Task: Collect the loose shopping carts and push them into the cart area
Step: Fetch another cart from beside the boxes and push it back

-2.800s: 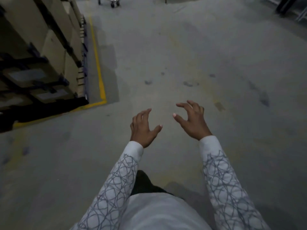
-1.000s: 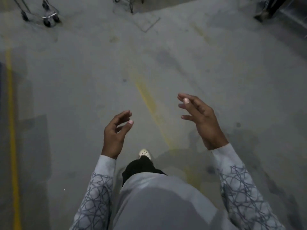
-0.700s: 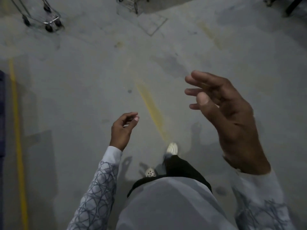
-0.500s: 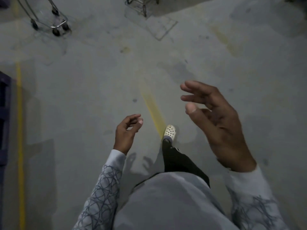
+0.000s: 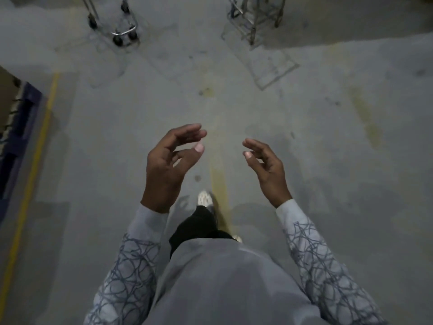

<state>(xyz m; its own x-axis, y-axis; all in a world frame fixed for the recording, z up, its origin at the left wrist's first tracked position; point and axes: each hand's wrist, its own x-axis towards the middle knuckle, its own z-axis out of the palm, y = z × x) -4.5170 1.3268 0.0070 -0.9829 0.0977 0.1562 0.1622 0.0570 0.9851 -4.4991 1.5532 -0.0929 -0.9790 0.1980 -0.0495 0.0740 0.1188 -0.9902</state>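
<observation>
Two metal shopping carts stand on the concrete floor at the top edge, only their lower frames in sight. One cart [image 5: 117,26] with black wheels is at the upper left. The other cart [image 5: 255,17] is at the upper middle right. My left hand [image 5: 168,165] is raised in front of me, fingers curled and apart, holding nothing. My right hand [image 5: 267,167] is raised beside it, fingers loosely spread and empty. Both hands are well short of the carts.
A yellow floor line [image 5: 32,179] runs along the left, with a dark blue pallet rack base [image 5: 14,127] beyond it. A faded yellow stripe [image 5: 218,179] crosses the floor under my hands. My foot in a pale shoe [image 5: 205,198] steps forward.
I have walked forward, so both carts are closer and larger at the top. My right hand has dropped away from the camera, and my left hand has risen and opened wider.
</observation>
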